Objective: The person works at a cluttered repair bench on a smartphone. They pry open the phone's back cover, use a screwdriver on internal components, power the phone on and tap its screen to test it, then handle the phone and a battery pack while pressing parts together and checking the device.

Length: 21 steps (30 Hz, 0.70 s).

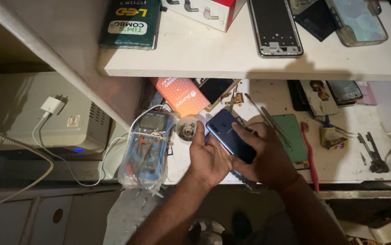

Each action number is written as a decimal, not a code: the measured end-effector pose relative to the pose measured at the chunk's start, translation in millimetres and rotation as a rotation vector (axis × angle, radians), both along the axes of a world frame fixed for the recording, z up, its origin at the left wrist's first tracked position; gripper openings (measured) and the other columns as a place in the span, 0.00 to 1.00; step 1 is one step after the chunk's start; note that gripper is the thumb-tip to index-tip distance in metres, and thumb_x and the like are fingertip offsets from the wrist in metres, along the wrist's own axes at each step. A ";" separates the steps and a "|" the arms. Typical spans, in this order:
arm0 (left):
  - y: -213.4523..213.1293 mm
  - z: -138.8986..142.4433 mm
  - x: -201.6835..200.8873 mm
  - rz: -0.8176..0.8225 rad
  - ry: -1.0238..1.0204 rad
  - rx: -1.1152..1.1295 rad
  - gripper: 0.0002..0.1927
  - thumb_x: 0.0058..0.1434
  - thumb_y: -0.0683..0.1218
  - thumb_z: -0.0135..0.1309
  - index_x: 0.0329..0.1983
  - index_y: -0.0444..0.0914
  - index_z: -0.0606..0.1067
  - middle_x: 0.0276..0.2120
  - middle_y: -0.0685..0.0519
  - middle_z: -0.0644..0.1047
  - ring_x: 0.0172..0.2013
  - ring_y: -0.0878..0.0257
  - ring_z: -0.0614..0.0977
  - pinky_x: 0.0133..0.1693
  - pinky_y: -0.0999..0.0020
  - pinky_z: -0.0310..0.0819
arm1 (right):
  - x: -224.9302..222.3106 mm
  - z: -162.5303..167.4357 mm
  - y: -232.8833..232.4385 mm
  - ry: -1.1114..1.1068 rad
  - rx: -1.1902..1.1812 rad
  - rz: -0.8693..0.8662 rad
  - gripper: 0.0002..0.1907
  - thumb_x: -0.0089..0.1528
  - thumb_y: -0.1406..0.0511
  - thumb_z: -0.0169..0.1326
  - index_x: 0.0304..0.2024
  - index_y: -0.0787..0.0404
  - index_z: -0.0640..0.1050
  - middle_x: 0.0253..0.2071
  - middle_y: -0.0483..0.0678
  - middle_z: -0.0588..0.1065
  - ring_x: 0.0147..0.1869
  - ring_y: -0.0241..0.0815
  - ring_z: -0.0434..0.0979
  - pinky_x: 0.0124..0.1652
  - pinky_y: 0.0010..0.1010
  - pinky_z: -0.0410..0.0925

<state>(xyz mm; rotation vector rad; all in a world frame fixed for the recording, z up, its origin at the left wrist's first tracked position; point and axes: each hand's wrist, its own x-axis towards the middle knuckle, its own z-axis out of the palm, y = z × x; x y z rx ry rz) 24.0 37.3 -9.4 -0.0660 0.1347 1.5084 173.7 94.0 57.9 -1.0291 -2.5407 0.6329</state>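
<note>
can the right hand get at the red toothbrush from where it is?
Probably yes, once freed. The right hand is on the blue phone, shared with the left hand. The red toothbrush lies just to its right on the bench, with nothing lying across it.

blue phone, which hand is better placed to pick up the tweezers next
Probably the right hand. It lies over the blue phone on the side where the tweezers rest, just beyond its fingers. The left hand supports the phone from the far side, nearer the small white cup.
</note>
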 end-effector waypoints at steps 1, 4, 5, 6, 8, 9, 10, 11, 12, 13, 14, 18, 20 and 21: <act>-0.4 0.3 -0.6 0.001 -0.016 0.011 0.40 0.69 0.74 0.36 0.68 0.41 0.67 0.60 0.48 0.76 0.60 0.52 0.76 0.61 0.51 0.68 | -0.1 0.1 -0.5 0.012 0.017 0.003 0.44 0.45 0.58 0.70 0.64 0.57 0.74 0.52 0.59 0.71 0.50 0.53 0.75 0.46 0.41 0.73; 0.2 0.3 -0.7 0.012 -0.008 0.015 0.39 0.69 0.73 0.35 0.68 0.41 0.67 0.60 0.48 0.76 0.60 0.51 0.76 0.62 0.51 0.67 | 1.4 0.0 -1.1 0.127 0.207 0.095 0.41 0.44 0.60 0.70 0.60 0.59 0.76 0.49 0.59 0.71 0.52 0.55 0.74 0.50 0.43 0.70; 1.2 0.0 -0.7 0.017 0.004 0.013 0.39 0.69 0.73 0.34 0.68 0.41 0.67 0.59 0.47 0.76 0.60 0.51 0.76 0.63 0.50 0.67 | 1.7 -0.4 -1.5 0.139 0.204 0.088 0.40 0.44 0.60 0.70 0.60 0.59 0.77 0.49 0.58 0.71 0.52 0.55 0.74 0.51 0.42 0.70; 2.1 -0.6 -0.9 0.019 0.008 0.026 0.38 0.70 0.72 0.34 0.68 0.41 0.67 0.59 0.47 0.76 0.60 0.51 0.76 0.62 0.50 0.67 | 1.9 -0.8 -1.8 0.151 0.198 0.082 0.40 0.44 0.60 0.70 0.59 0.59 0.77 0.49 0.57 0.72 0.52 0.55 0.74 0.51 0.42 0.70; 1.6 -2.6 -0.8 0.023 0.013 0.045 0.36 0.71 0.71 0.33 0.67 0.42 0.67 0.59 0.47 0.76 0.59 0.51 0.77 0.61 0.50 0.68 | 2.0 -1.7 -2.3 0.162 0.183 0.082 0.39 0.44 0.61 0.70 0.59 0.60 0.78 0.49 0.57 0.72 0.52 0.55 0.74 0.51 0.41 0.70; 1.1 -4.0 -1.3 0.018 0.012 0.076 0.36 0.72 0.70 0.33 0.68 0.40 0.67 0.59 0.46 0.76 0.59 0.51 0.77 0.61 0.50 0.69 | 1.5 -2.1 -2.3 0.163 0.175 0.089 0.39 0.44 0.61 0.71 0.59 0.61 0.78 0.49 0.57 0.72 0.51 0.54 0.74 0.51 0.41 0.70; 1.3 -5.3 -1.4 0.013 0.011 0.107 0.36 0.74 0.70 0.33 0.68 0.39 0.66 0.59 0.45 0.76 0.59 0.51 0.77 0.61 0.51 0.70 | 1.3 -2.3 -2.2 0.162 0.167 0.094 0.39 0.44 0.61 0.71 0.58 0.62 0.77 0.48 0.57 0.72 0.51 0.54 0.74 0.51 0.40 0.70; 1.1 -6.8 -1.3 0.007 0.010 0.138 0.36 0.75 0.70 0.33 0.68 0.38 0.66 0.60 0.45 0.75 0.59 0.50 0.77 0.61 0.52 0.71 | 1.0 -2.5 -2.2 0.160 0.169 0.094 0.39 0.44 0.60 0.71 0.58 0.62 0.78 0.48 0.56 0.72 0.51 0.54 0.74 0.51 0.40 0.69; 0.9 -8.3 -1.3 -0.008 0.008 0.130 0.36 0.75 0.70 0.33 0.68 0.38 0.66 0.60 0.45 0.76 0.59 0.50 0.78 0.60 0.52 0.71 | 0.6 -2.8 -2.3 0.157 0.170 0.095 0.39 0.44 0.60 0.71 0.58 0.62 0.78 0.48 0.56 0.72 0.51 0.54 0.74 0.51 0.40 0.69; 2.0 -9.7 -1.7 -0.023 0.007 0.124 0.36 0.76 0.70 0.33 0.69 0.38 0.66 0.60 0.45 0.76 0.59 0.51 0.78 0.59 0.53 0.72 | 0.2 -2.8 -2.2 0.156 0.174 0.095 0.38 0.45 0.60 0.72 0.58 0.62 0.78 0.48 0.56 0.72 0.51 0.54 0.74 0.52 0.40 0.69; 2.9 -11.1 -1.9 -0.038 0.007 0.118 0.36 0.76 0.70 0.33 0.69 0.38 0.66 0.60 0.46 0.76 0.59 0.51 0.78 0.57 0.53 0.72 | 0.1 -2.8 -2.0 0.149 0.172 0.097 0.39 0.45 0.60 0.72 0.58 0.62 0.78 0.48 0.56 0.72 0.52 0.54 0.74 0.52 0.41 0.69; 3.9 -18.1 -1.5 -0.028 0.094 0.045 0.36 0.74 0.69 0.30 0.67 0.39 0.66 0.58 0.47 0.76 0.58 0.52 0.78 0.59 0.53 0.73 | 1.8 -4.4 -0.3 0.117 0.132 0.101 0.40 0.45 0.60 0.72 0.59 0.63 0.77 0.50 0.57 0.72 0.53 0.54 0.73 0.53 0.40 0.68; 5.0 -21.2 -1.9 -0.024 0.111 0.050 0.37 0.75 0.70 0.29 0.68 0.38 0.66 0.59 0.47 0.77 0.59 0.53 0.78 0.59 0.54 0.72 | 4.8 -7.1 1.4 0.133 0.139 0.131 0.39 0.46 0.60 0.71 0.59 0.64 0.76 0.51 0.57 0.72 0.55 0.55 0.73 0.55 0.40 0.68; 5.3 -22.2 -2.5 -0.037 0.032 0.183 0.38 0.78 0.69 0.28 0.71 0.36 0.65 0.61 0.44 0.76 0.58 0.50 0.78 0.56 0.54 0.72 | 6.8 -9.3 2.3 0.159 0.165 0.161 0.38 0.47 0.61 0.70 0.60 0.64 0.76 0.52 0.57 0.71 0.57 0.55 0.72 0.56 0.40 0.67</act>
